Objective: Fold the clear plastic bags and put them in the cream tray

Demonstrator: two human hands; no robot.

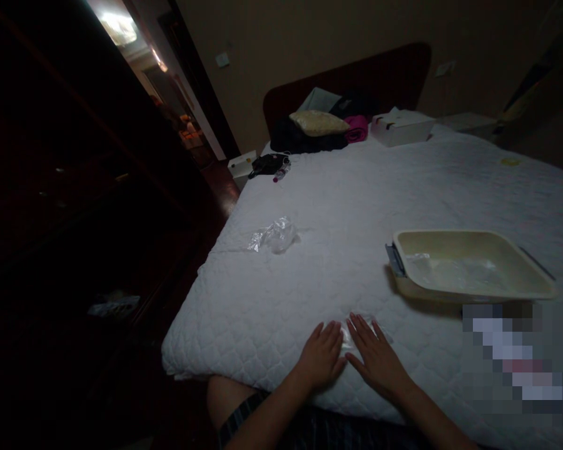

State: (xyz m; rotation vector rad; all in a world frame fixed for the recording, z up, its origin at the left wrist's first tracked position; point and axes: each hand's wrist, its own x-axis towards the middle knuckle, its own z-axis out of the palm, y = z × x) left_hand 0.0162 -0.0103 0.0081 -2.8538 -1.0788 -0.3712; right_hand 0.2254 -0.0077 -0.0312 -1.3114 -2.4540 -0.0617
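Both palms face down on the white quilted bed cover (244,325) near its front edge. My left hand (322,357) lies flat, fingers stretched out, at the left side of a piece of clear plastic (346,338). On the other side, my right hand (374,359) rests over the plastic with its fingers spread. The plastic looks like a thin bag or sheet, mostly hidden under the hands. To the right stands a cream plastic basin (473,294) with grey handles and some clear plastic inside. Further off on the left, a crumpled clear plastic bag (281,235) lies on the cover.
Near the headboard (394,72) are a pillow (319,123), dark cloth, a magenta roll (356,129) and a white box (402,129). A small bottle (282,172) lies beside a black bag (268,164). A pixelated patch covers the right foreground. The room is dim.
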